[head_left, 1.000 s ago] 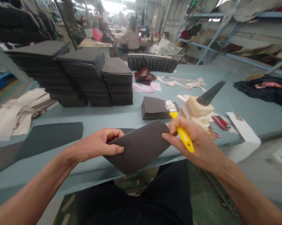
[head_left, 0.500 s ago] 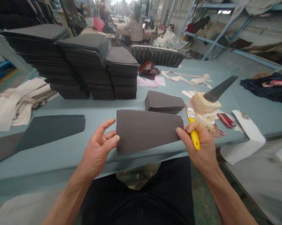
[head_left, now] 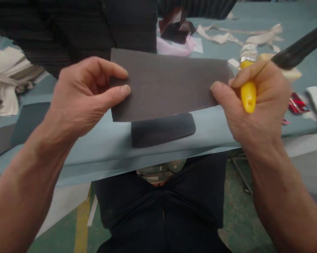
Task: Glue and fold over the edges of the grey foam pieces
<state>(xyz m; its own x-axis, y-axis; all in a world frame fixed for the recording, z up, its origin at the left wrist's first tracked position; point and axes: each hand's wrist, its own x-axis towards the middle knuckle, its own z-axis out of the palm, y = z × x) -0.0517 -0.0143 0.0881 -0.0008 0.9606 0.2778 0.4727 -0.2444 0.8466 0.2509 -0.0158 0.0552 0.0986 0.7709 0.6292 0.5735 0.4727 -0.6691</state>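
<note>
A flat dark grey tapered panel (head_left: 169, 84), stiff like card or foam sheet, is held up above the table. My left hand (head_left: 81, 95) grips its wide left end, with thumb and index finger lying on the face and the other fingers partly hidden. At the narrow end, my right hand (head_left: 261, 95) pinches the panel under its thumb. A yellow-handled paintbrush (head_left: 248, 88) is also tucked in that hand, its pale bristles pointing away from me. Below the raised panel, a second dark panel (head_left: 163, 131) lies on the table near the front edge.
Tall stacks of dark panels (head_left: 129, 24) stand behind my left hand. Pale fabric strips (head_left: 8, 80) lie at far left, beside another dark panel (head_left: 32, 117). Pink cloth (head_left: 174, 47) and a dark tool handle (head_left: 300, 47) are further back. A red object (head_left: 297, 103) sits at right.
The panel has been raised off the table toward me, uncovering another panel beneath. My left fingers have closed on its wide end. The view has tipped downward and nearer.
</note>
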